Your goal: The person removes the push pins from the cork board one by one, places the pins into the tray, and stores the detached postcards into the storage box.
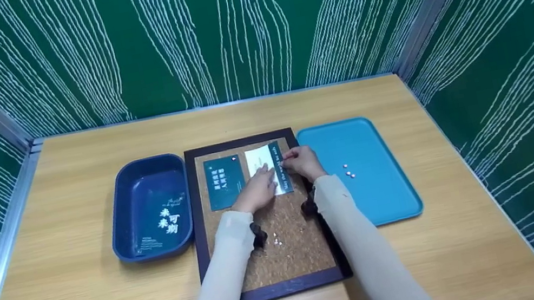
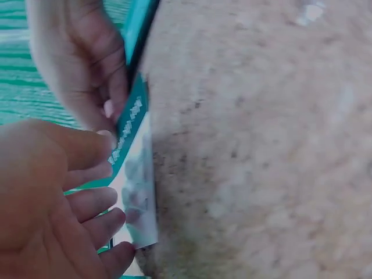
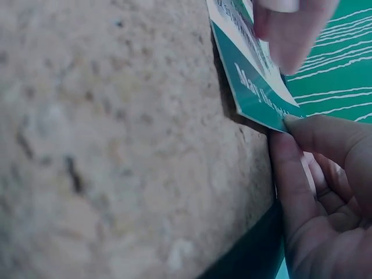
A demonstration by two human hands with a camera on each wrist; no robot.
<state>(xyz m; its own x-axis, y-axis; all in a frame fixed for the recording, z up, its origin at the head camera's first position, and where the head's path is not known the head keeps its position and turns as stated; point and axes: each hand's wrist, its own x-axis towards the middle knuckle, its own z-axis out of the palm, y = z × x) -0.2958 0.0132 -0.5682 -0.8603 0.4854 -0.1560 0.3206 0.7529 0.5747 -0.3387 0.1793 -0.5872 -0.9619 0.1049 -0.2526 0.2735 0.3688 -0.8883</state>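
A white and green card [image 1: 278, 170] with printed lettering lies over the upper right of the framed corkboard [image 1: 287, 262]. My left hand [image 1: 257, 190] rests on its white part, fingers extended, and the left wrist view shows those fingers [image 2: 96, 226] against the card [image 2: 139, 192]. At the card's green right edge is my right hand [image 1: 304, 162]. In the right wrist view, its thumb and forefinger [image 3: 293, 180] pinch that edge of the card [image 3: 250, 81], which stands slightly off the cork. Left of this card lies a dark green card [image 1: 227, 193] with a small pin at its top right corner.
On the left stands a deep blue bin [image 1: 118, 225] with a green printed card [image 1: 162, 226] inside. A turquoise tray [image 1: 382, 179] on the right bears several small pale pins [image 1: 349, 173]. Several small shiny pieces [image 1: 277, 239] lie on the lower cork. Green patterned panels [image 1: 245, 27] enclose the table.
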